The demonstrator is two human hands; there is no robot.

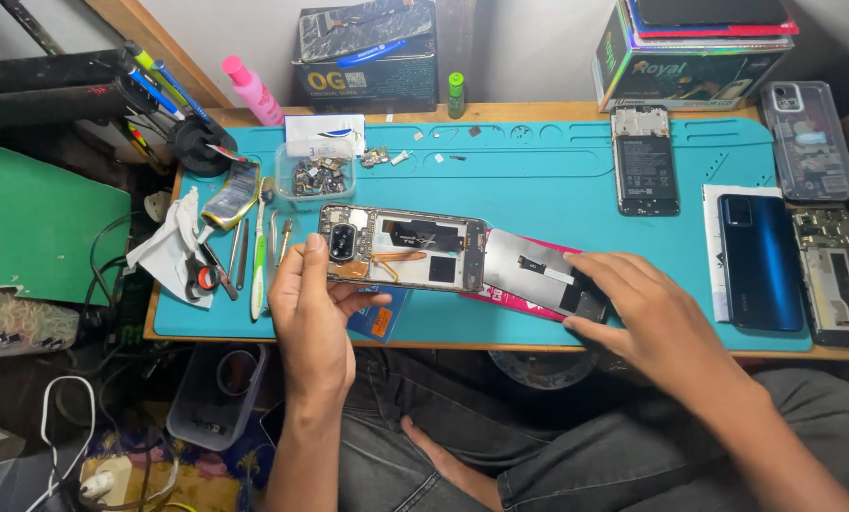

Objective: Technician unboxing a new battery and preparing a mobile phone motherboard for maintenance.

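A small clear plastic tray (315, 176) sits near the back left of the teal rubber work mat (538, 171) and holds a heap of tiny metal parts; what they are is too small to tell. Below the surface, a grey plastic bin (218, 393) stands on the floor with a roll of something in it, hard to make out.

The opened phone frame (404, 248), silvery with a dark camera block at its left end, a black patch and an orange flex strip inside, lies flat near the front of the mat. The left hand (313, 318) grips its left end, thumb on the camera corner and fingers curled underneath. Beside it, touching its right edge, lies a grey metallic rectangular panel (538, 275) on a pink sheet (512, 303). The right hand (647, 318) rests on the panel's right end, fingers spread and pressing down; they hide that corner.

A dark blue phone (759, 261) lies at the right, well apart. A blue card under the frame is mostly covered by the left hand.
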